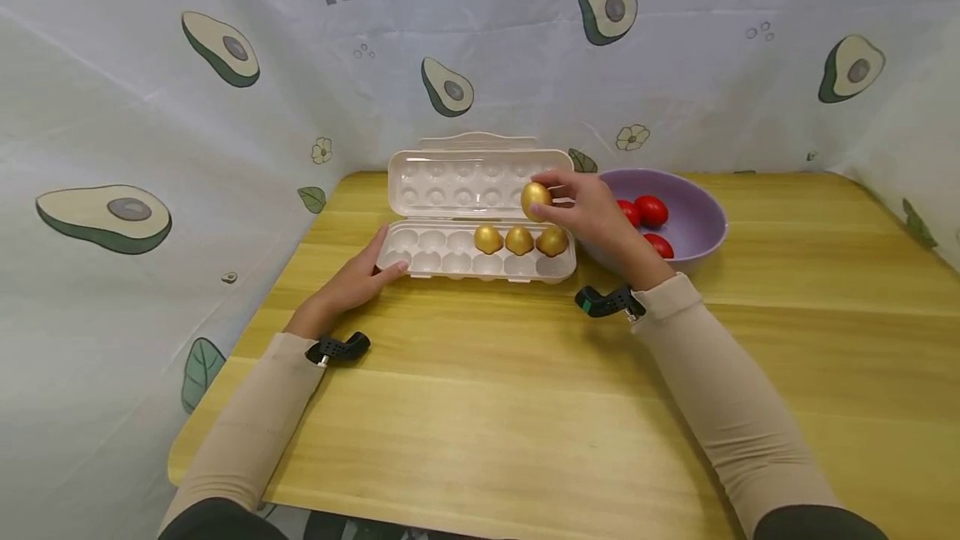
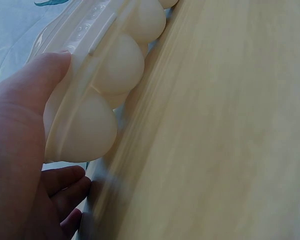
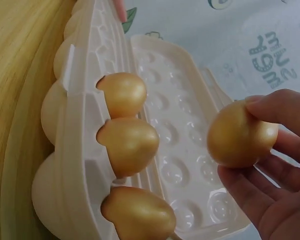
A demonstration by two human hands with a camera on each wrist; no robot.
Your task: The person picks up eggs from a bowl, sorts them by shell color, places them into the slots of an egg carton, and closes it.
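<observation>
My right hand (image 1: pixel 592 205) pinches a gold egg (image 3: pixel 241 134) between thumb and fingertips, above the right part of an open plastic egg carton (image 1: pixel 450 267). Three more gold eggs sit side by side in the carton's back row: a left one (image 1: pixel 487 238), a middle one (image 1: pixel 519 240) and a right one (image 1: pixel 552 241). At the carton's left end, my left hand (image 1: pixel 356 277) holds on, its thumb (image 2: pixel 50 70) over the front rim and its other fingers round the end. The carton's lid (image 1: pixel 450 182) stands raised at the back.
A purple bowl (image 1: pixel 705 219) stands just right of the carton, with three red eggs (image 1: pixel 651 211) showing in it. A white curtain (image 1: pixel 510 65) printed with avocados hangs behind and left of the wooden table (image 1: pixel 480 407).
</observation>
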